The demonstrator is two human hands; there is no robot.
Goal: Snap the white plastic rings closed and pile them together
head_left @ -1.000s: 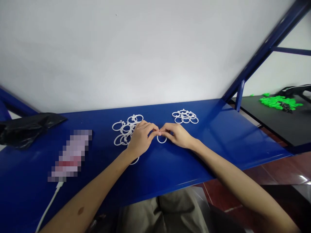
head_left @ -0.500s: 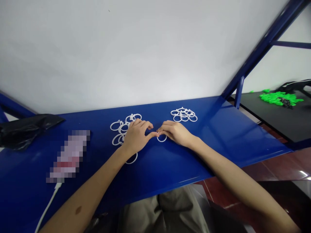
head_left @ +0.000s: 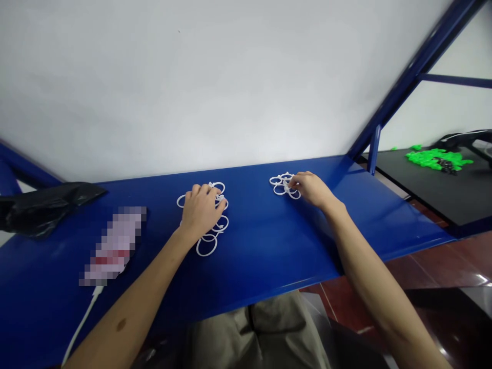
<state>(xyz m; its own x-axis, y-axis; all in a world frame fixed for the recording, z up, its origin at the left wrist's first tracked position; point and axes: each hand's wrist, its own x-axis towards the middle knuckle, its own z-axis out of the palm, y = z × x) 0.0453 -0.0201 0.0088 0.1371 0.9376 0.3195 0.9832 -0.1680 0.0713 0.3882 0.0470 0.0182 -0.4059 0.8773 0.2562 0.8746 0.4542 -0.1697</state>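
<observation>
Several thin white rings with small knobs lie in two groups on a blue table. My left hand (head_left: 200,211) reaches over the left group of rings (head_left: 206,255), fingers apart and bent down onto it, hiding part of the group. Over the right group of rings (head_left: 286,189) is my right hand (head_left: 312,190), with thumb and fingers pinched together at its right side. A white ring (head_left: 295,198) shows just below those fingertips and appears to be in the pinch, though the exact contact is hidden.
The blue table (head_left: 253,261) meets a pale wall panel. At left are a blurred-out phone-like object (head_left: 115,246) with a white cable (head_left: 82,323) and a black plastic bag (head_left: 57,205). Right of the blue frame (head_left: 374,148), a black table (head_left: 423,189) carries bright green pieces (head_left: 434,158).
My hands have parted from the ring they shared in the middle. The right hand has moved right to the right group with the ring; the left has moved back over the left group.
</observation>
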